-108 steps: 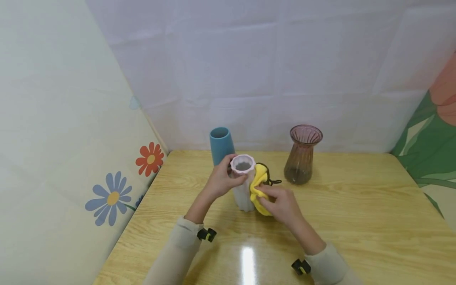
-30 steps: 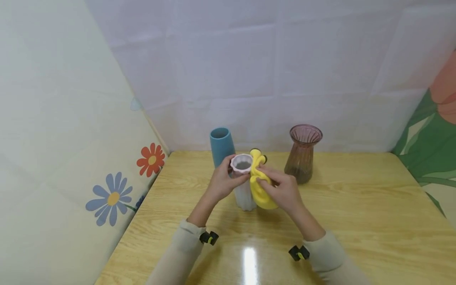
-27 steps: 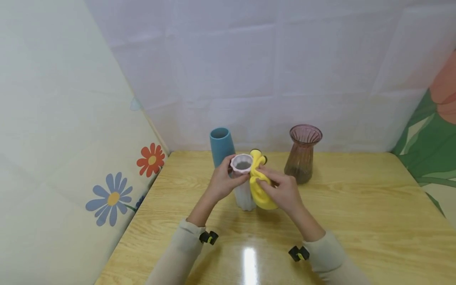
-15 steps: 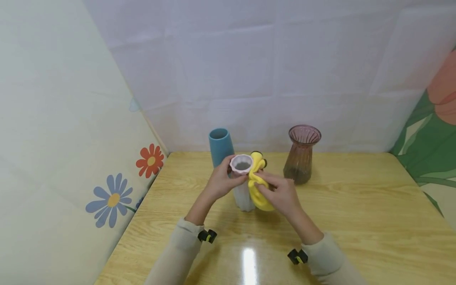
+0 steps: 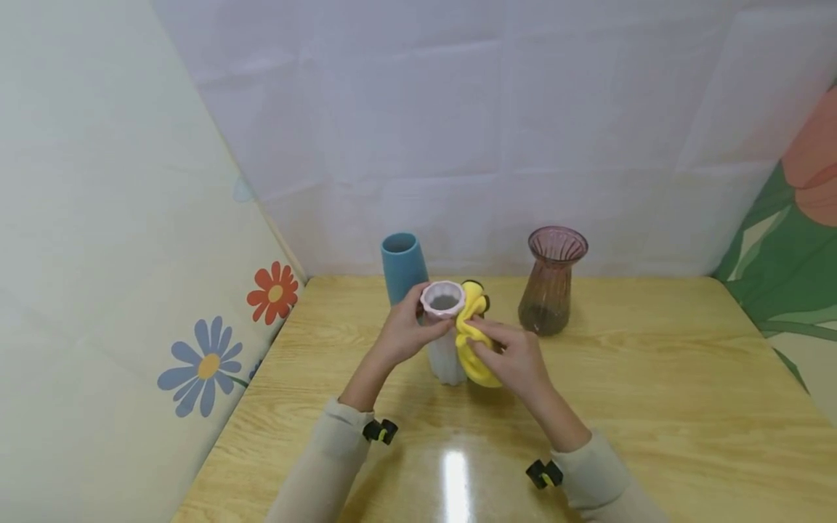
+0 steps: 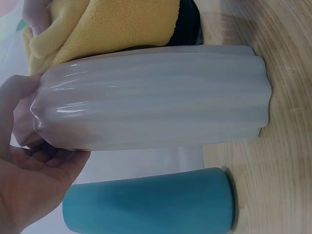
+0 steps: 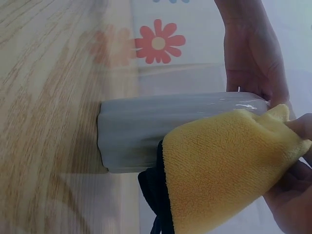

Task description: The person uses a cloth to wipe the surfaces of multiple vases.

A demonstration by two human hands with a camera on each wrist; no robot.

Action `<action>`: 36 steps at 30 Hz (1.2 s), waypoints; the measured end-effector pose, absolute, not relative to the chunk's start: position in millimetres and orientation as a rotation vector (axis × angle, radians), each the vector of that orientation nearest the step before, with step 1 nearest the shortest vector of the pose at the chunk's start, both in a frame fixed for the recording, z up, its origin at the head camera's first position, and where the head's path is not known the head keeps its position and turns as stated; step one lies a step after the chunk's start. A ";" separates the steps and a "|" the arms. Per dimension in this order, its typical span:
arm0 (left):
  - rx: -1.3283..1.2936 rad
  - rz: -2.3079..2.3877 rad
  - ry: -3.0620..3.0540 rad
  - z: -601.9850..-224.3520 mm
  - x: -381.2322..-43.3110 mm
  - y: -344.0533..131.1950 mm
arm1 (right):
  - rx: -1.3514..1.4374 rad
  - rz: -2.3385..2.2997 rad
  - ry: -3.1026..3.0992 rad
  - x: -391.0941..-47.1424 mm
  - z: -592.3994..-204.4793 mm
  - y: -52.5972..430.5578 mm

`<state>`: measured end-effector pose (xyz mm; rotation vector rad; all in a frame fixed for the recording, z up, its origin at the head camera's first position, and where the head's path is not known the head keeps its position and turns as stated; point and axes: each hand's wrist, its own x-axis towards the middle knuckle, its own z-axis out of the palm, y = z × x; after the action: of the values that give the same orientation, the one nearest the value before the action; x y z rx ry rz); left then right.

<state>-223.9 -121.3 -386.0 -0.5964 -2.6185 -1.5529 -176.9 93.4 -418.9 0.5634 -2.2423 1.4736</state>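
A white ribbed vase (image 5: 445,341) (image 6: 156,97) (image 7: 161,129) with a pinkish rim stands on the wooden table (image 5: 654,407). My left hand (image 5: 407,333) (image 6: 29,180) (image 7: 253,53) grips it just under the rim. My right hand (image 5: 513,359) (image 7: 292,190) holds a yellow cloth (image 5: 472,335) (image 6: 102,24) (image 7: 224,170) with a black edge and presses it against the vase's right side.
A blue vase (image 5: 402,263) (image 6: 151,202) stands just behind the white one at the left. A purple glass vase (image 5: 552,280) stands at the back right. Walls close the table at the back and left, the left one with flower stickers (image 5: 275,290).
The yellow cloth and my right hand have slid up the vase's side from its lower part to near the rim, then slightly down. My left hand keeps its grip.
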 end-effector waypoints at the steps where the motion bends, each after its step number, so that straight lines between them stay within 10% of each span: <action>1: -0.596 -1.556 -2.621 -385.9 -223.7 -121.3 | 0.560 1.472 -2.246 -176.8 -419.4 93.5; 36: -0.560 -1.575 -2.641 -389.1 -226.1 -120.3 | 0.603 1.436 -2.394 -177.3 -440.6 99.1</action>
<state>-226.1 -120.3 -389.1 -0.5605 -2.6413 -1.5752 -177.3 99.1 -440.6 0.6027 -2.3939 1.4364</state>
